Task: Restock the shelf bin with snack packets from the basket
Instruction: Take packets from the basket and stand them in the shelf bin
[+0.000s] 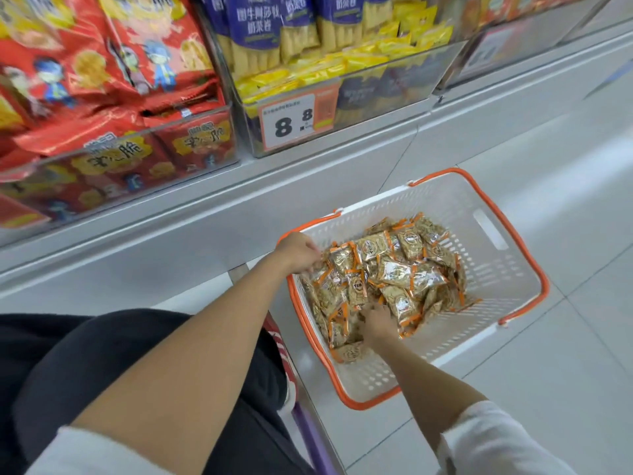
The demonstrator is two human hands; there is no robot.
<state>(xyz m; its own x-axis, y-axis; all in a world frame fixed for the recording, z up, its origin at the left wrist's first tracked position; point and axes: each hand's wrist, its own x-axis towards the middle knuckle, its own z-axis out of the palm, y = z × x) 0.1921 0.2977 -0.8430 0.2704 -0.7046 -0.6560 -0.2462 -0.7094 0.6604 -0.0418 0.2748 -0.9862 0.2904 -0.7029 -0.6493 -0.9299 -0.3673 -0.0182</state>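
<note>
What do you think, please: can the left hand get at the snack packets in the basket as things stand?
Probably yes: the left hand is inside the open-topped basket, its fingers touching the snack packets.

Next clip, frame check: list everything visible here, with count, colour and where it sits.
basket: one, white with orange rim and handles, on the floor below the shelf
snack packets: many, tan with orange ends, heaped in the basket
red bags: several, red with cartoon figures, clear bin at upper left
blue-topped packs: several, blue and yellow, standing in the middle clear bin
yellow packets: many, yellow, front of that same bin
price tag: one, white and orange, reads 8.8, on the middle bin's front
floor: pale tiles, under the basket
left hand: one, over the basket's left corner, fingertips at the heap's edge
right hand: one, down in the heap, fingers hidden
</note>
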